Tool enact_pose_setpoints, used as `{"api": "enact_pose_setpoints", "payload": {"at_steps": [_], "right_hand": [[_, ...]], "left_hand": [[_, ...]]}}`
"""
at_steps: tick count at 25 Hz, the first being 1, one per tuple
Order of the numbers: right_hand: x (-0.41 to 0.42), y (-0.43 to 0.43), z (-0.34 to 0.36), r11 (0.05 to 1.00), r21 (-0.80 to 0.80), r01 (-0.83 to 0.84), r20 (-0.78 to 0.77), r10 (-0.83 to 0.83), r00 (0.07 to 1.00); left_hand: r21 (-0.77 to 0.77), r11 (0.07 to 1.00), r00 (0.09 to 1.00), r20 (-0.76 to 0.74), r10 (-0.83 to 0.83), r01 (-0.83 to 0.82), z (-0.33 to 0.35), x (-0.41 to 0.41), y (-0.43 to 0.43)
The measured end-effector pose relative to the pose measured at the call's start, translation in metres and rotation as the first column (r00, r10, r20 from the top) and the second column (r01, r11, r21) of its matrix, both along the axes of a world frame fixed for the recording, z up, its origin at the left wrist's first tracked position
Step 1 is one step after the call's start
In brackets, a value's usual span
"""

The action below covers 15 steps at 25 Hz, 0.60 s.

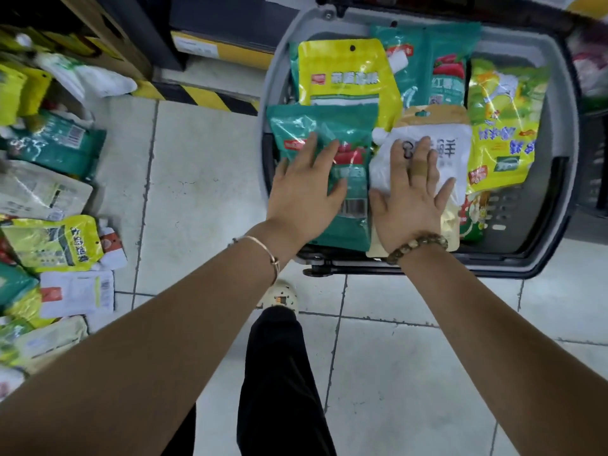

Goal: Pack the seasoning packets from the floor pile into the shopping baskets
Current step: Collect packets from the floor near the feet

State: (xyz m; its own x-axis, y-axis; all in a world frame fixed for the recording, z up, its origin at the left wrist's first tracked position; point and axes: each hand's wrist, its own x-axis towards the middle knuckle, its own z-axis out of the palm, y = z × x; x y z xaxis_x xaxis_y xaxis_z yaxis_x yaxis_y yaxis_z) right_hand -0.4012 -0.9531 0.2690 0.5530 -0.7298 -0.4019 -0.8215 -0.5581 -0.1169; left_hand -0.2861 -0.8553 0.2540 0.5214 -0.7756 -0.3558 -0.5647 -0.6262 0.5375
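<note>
A grey shopping basket [559, 133] stands on the tiled floor at the upper right, filled with seasoning packets. My left hand [306, 189] lies flat with straight fingers on a teal packet [332, 126] at the basket's near left. My right hand [411, 199] presses flat on a white packet with a tan top [450, 143] beside it. A yellow packet [345, 74], another teal packet [437, 60] and a yellow-green packet [503, 126] lie further in. The floor pile of packets [49, 199] runs along the left edge.
My dark trouser leg [279, 373] and pale shoe [279, 294] are just in front of the basket. A shelf base with yellow-black hazard tape [197, 93] runs along the back. A second dark basket [595, 166] shows at the right edge.
</note>
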Motion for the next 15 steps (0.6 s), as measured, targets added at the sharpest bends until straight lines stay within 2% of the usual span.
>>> {"api": "enact_pose_setpoints", "payload": {"at_steps": [2, 4, 6, 8, 12, 15], "right_hand": [[0.014, 0.012, 0.014, 0.998, 0.025, -0.066, 0.078, 0.064, 0.995], [0.036, 0.032, 0.027, 0.985, 0.025, -0.173, 0.187, 0.166, 0.968], [0.066, 0.063, 0.035, 0.951, 0.013, -0.308, 0.274, 0.293, 0.916], [0.095, 0.1, 0.037, 0.906, 0.02, -0.424, 0.304, 0.398, 0.865], [0.157, 0.181, 0.02, 0.823, 0.131, -0.552, 0.261, 0.509, 0.821], [0.196, 0.241, -0.004, 0.778, 0.204, -0.594, 0.239, 0.548, 0.801]], "left_hand": [[-0.144, 0.976, 0.985, -0.071, 0.156, -0.165, 0.014, 0.011, 0.025], [-0.198, 0.922, 0.94, -0.149, 0.306, -0.332, 0.021, 0.024, 0.058], [-0.149, 0.873, 0.876, -0.221, 0.429, -0.465, 0.022, 0.036, 0.098], [-0.12, 0.832, 0.831, -0.225, 0.509, -0.542, 0.019, 0.049, 0.141], [-0.096, 0.685, 0.688, -0.212, 0.695, -0.722, 0.005, 0.084, 0.236], [-0.034, 0.605, 0.596, -0.219, 0.773, -0.796, -0.014, 0.108, 0.309]]}}
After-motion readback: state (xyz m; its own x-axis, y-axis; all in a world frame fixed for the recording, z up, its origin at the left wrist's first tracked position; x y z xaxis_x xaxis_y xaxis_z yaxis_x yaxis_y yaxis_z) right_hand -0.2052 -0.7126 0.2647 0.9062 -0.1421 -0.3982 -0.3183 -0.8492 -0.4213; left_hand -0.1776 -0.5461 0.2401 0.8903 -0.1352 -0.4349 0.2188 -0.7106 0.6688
